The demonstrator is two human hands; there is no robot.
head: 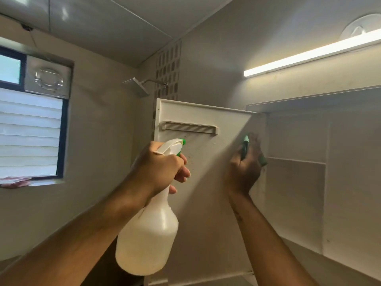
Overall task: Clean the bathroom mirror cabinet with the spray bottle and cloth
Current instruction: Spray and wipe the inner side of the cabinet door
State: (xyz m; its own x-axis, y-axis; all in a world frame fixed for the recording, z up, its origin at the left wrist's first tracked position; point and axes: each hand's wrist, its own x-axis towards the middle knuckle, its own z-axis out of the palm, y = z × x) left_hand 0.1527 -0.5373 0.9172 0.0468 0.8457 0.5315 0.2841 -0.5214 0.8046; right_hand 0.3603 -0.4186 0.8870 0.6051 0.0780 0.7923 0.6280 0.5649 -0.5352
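The mirror cabinet's white door [206, 182] stands swung open, its inner face toward me, with a small rail [189, 127] near its top. My left hand [162, 168] grips the neck of a translucent white spray bottle [147, 234], fingers on the trigger, and the green nozzle tip [182, 142] points at the door's inner face. My right hand [246, 168] holds a green cloth [245, 145] against the door's hinge side, in shadow. The cabinet's white interior [296, 182] with its shelves lies open to the right.
A lit tube lamp [309, 53] runs above the cabinet. A square shower head [138, 86] juts from the wall behind the door. A louvred window [31, 133] and an exhaust fan [48, 79] are at the left, with a pink cloth [15, 181] on the sill.
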